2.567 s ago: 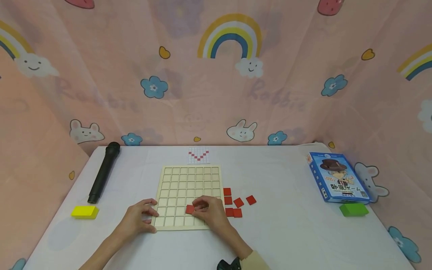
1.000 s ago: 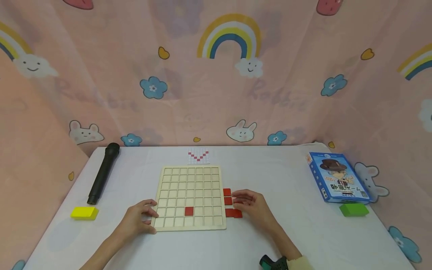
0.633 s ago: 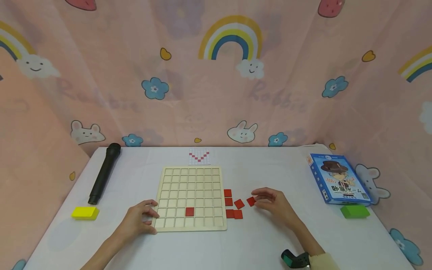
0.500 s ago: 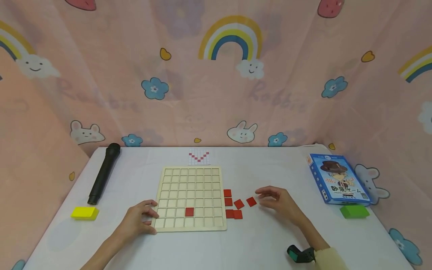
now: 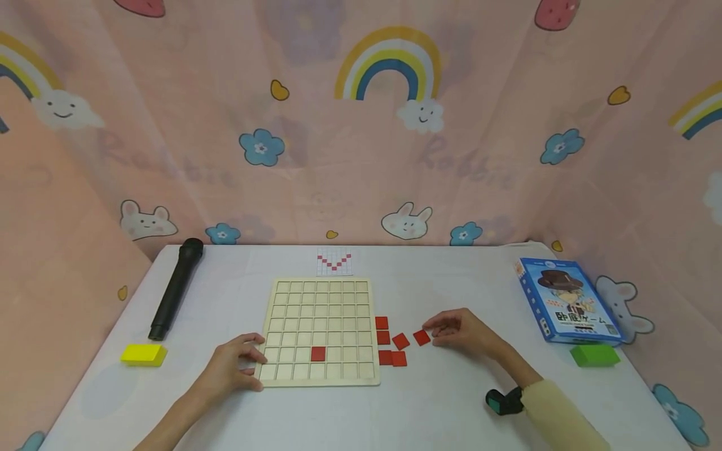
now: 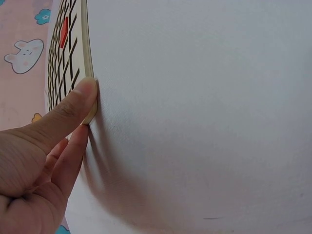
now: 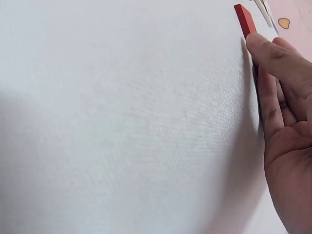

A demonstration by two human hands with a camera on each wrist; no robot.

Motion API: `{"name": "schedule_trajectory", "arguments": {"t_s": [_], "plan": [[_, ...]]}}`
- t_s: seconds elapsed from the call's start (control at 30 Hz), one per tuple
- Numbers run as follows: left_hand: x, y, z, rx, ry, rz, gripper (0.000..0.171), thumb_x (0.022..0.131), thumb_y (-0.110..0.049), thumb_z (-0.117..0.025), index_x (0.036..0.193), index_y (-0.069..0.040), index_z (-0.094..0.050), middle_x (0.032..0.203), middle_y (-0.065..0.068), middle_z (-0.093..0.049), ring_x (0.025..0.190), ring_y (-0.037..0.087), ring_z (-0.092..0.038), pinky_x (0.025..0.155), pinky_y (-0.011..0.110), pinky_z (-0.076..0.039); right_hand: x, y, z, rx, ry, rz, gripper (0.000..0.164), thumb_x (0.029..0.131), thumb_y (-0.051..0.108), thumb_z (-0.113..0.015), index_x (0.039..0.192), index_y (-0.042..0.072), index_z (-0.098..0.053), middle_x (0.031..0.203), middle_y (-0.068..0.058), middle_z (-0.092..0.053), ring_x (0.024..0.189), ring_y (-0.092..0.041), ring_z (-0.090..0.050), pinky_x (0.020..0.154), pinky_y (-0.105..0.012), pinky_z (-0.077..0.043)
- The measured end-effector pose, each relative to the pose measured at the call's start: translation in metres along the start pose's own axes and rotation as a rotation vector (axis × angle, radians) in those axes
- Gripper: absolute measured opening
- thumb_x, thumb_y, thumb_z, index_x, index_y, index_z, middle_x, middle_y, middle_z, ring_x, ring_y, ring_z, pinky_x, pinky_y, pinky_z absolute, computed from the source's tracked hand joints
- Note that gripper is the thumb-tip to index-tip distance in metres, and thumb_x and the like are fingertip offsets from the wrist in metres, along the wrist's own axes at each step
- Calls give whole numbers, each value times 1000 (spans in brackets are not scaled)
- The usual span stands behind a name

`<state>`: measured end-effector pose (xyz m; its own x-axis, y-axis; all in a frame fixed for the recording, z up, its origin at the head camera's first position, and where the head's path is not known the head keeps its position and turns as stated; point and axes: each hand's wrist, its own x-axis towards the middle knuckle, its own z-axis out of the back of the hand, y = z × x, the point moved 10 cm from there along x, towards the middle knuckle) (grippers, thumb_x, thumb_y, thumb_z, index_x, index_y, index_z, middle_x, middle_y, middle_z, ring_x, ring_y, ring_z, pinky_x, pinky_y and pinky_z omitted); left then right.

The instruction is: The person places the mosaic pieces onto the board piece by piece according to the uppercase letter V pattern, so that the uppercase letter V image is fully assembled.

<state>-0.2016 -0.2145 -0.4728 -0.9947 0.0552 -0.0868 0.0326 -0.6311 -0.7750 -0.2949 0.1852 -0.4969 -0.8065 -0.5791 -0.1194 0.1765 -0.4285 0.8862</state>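
Observation:
A pale wooden grid board (image 5: 318, 383) lies on the white table with one red square tile (image 5: 318, 354) in a cell of its second row from the front. My left hand (image 5: 231, 366) holds the board at its near left corner; in the left wrist view the thumb lies against the corner, fingers along the side. Right of the board my right hand (image 5: 465, 332) has thumb and index finger at the outermost loose red tile (image 5: 421, 337), which lies flat. The right wrist view shows the thumb tip against that red tile (image 7: 244, 20).
Several other red tiles (image 5: 400, 341) lie between the board and my right hand. Behind the board is a pattern card (image 5: 334, 261) with a red V. A black microphone (image 5: 176, 288) and yellow block (image 5: 143, 355) lie left; a blue box (image 5: 566, 300) and green block (image 5: 595, 355) right.
My right hand released a red tile into the grid, moved right past the loose tiles, then came back slightly left to the outermost one. My left hand stays at the board's corner.

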Motion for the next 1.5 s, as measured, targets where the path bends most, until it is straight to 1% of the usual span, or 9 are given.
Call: {"name": "schedule_trajectory", "arguments": {"t_s": [0.17,0.33,0.43,0.57,0.83,1.03,1.23,1.33,1.5], "plan": [[1,-1,0,3,0,-6,40,45,7,-88,79,-1,-69,120,15,-59,100,31,-62,70,27,-59,6,-4,0,-9,14,-12,33,83,10,-74,114,2,-67,109,-13,-68,86,-17,-65,79,-19,-55],[1,1,0,4,-5,1,40,45,7,-88,79,-2,-69,120,15,-59,101,32,-62,70,26,-59,7,1,-1,-27,-18,30,30,83,7,-73,111,-2,-67,105,-16,-68,82,-17,-64,76,-18,-55],[1,3,0,4,-9,15,39,45,8,-88,79,-2,-70,120,14,-59,101,31,-62,70,26,-58,4,3,0,-42,-71,43,29,84,8,-73,110,-2,-67,103,-16,-68,81,-16,-64,75,-18,-55],[2,5,-1,0,-15,26,39,45,9,-88,78,-2,-69,120,13,-59,100,29,-62,69,25,-58,-1,-2,4,-57,-158,12,29,85,13,-73,111,2,-68,104,-13,-68,83,-14,-65,77,-16,-54],[1,4,-1,-21,-12,7,39,45,9,-88,78,-2,-69,119,13,-59,101,31,-62,69,26,-58,-15,-4,10,24,-332,-40,35,83,13,-74,114,-1,-66,107,-16,-68,89,-16,-68,83,-14,-51],[1,5,0,-21,-15,20,39,46,10,-87,77,-3,-69,119,12,-59,103,32,-61,69,24,-58,-22,-4,11,17,-412,-100,35,83,11,-74,115,0,-66,109,-16,-68,96,-21,-68,84,-19,-53],[1,4,2,-10,-8,4,39,46,8,-88,78,-3,-69,119,13,-59,103,31,-60,68,25,-58,-23,0,9,39,-446,-166,33,84,8,-73,115,1,-66,111,-16,-68,99,-25,-67,87,-25,-54],[1,3,1,-14,0,-10,39,46,8,-88,79,-2,-69,119,14,-59,103,32,-60,69,25,-58,-22,6,5,39,-449,-169,33,84,8,-73,116,1,-66,111,-16,-68,100,-26,-67,88,-27,-54],[1,2,0,-20,1,-11,39,46,8,-88,79,-3,-69,119,13,-59,103,32,-61,69,25,-59,-18,15,-1,53,-457,-156,32,84,6,-72,115,0,-66,111,-16,-68,97,-25,-67,87,-26,-54]]}}
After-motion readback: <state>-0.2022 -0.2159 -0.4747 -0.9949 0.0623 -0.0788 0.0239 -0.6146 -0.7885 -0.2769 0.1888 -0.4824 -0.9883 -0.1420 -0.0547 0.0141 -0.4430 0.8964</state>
